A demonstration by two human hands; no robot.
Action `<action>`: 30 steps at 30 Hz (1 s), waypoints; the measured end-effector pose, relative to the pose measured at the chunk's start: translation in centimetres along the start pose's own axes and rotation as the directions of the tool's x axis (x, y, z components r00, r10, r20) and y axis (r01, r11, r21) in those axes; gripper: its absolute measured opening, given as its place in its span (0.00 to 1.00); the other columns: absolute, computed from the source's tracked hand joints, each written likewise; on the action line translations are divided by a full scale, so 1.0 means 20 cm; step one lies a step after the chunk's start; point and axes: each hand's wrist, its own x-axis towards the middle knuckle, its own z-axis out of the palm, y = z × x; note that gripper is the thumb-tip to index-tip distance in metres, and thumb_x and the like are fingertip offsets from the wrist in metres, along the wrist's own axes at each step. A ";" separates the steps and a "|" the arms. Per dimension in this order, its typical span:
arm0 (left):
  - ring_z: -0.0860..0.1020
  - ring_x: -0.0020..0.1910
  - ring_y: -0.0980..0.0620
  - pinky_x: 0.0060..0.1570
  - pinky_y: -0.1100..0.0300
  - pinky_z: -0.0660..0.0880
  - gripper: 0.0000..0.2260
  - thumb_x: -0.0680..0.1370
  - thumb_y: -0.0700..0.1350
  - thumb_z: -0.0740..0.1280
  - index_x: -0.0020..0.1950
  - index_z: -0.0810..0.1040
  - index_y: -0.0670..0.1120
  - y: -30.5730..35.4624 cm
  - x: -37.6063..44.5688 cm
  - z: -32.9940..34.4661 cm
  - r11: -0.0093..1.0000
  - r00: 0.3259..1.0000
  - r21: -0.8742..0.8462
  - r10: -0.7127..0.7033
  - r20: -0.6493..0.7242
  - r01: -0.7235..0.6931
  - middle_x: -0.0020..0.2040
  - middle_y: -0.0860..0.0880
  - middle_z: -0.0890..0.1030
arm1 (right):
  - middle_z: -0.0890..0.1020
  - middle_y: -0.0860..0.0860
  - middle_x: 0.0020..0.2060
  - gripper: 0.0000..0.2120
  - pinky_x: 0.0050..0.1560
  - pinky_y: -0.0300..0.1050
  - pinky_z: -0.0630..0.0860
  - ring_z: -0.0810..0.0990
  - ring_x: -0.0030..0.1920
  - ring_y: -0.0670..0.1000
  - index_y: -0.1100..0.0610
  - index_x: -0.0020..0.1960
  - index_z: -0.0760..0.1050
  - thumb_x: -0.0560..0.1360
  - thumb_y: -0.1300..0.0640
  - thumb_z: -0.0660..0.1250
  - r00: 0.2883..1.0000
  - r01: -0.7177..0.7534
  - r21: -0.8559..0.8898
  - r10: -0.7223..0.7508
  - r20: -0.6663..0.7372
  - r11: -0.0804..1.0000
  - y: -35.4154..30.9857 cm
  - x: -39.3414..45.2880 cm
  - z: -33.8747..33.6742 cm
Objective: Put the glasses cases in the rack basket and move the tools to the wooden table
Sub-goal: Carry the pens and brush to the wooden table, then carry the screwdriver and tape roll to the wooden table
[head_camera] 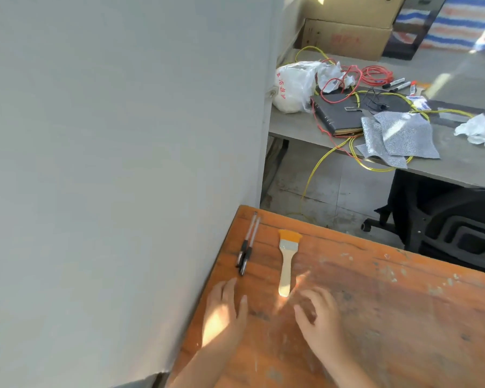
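A worn orange wooden table (375,303) fills the lower right. Two pens (247,246) lie side by side near its left edge. To their right lies a flat paintbrush (287,261) with orange bristles and a pale wooden handle. My left hand (224,312) hovers just below the pens, fingers apart and holding nothing. Just below and to the right of the brush handle's end is my right hand (318,317), fingers loosely curled and empty. No glasses cases or rack basket are in view.
A grey wall (123,163) runs along the table's left edge. Behind stands a grey desk (459,161) with a black notebook (339,113), red and yellow cables, a white plastic bag (294,85), silver cloths and markers. A black chair (459,233) sits at right.
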 end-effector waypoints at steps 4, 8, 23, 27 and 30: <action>0.71 0.58 0.54 0.57 0.65 0.67 0.20 0.72 0.55 0.57 0.60 0.73 0.49 -0.10 -0.34 -0.03 0.982 0.998 -0.179 -0.067 -0.019 0.063 0.54 0.56 0.73 | 0.76 0.28 0.46 0.13 0.45 0.18 0.69 0.75 0.48 0.37 0.33 0.42 0.75 0.64 0.50 0.69 0.992 0.060 0.204 -0.082 0.099 0.977 0.07 -0.30 -0.05; 0.74 0.48 0.67 0.43 0.77 0.68 0.10 0.65 0.58 0.58 0.44 0.73 0.68 -0.16 -0.77 0.01 0.894 0.950 -0.398 -0.278 -0.139 0.203 0.44 0.69 0.76 | 0.71 0.18 0.47 0.17 0.42 0.18 0.70 0.74 0.44 0.27 0.23 0.41 0.68 0.57 0.43 0.62 0.944 0.206 0.235 -0.256 0.209 0.950 0.13 -0.50 -0.05; 0.79 0.43 0.62 0.39 0.82 0.70 0.14 0.73 0.28 0.61 0.53 0.70 0.44 -0.34 -2.57 0.32 0.323 -0.023 -0.944 -0.945 -0.325 0.073 0.48 0.48 0.76 | 0.70 0.18 0.48 0.18 0.43 0.20 0.71 0.72 0.50 0.28 0.23 0.41 0.70 0.60 0.46 0.64 -0.008 0.477 0.511 -0.578 0.816 0.715 -0.09 -1.43 0.30; 0.75 0.47 0.53 0.38 0.82 0.70 0.13 0.74 0.29 0.61 0.55 0.70 0.42 -0.40 -3.03 0.43 0.266 -0.219 -0.962 -0.944 -0.248 -0.058 0.49 0.45 0.75 | 0.69 0.17 0.47 0.18 0.43 0.18 0.70 0.72 0.49 0.27 0.21 0.41 0.67 0.60 0.45 0.64 -0.209 0.534 0.542 -0.520 0.828 0.649 -0.15 -1.90 0.44; 0.75 0.44 0.61 0.38 0.82 0.70 0.12 0.74 0.30 0.61 0.53 0.70 0.44 -0.48 -3.39 0.41 0.281 -0.310 -0.951 -0.923 -0.230 -0.131 0.47 0.49 0.75 | 0.73 0.21 0.47 0.18 0.45 0.17 0.68 0.74 0.48 0.31 0.23 0.41 0.69 0.64 0.48 0.66 -0.365 0.525 0.597 -0.474 0.802 0.607 -0.23 -2.40 0.53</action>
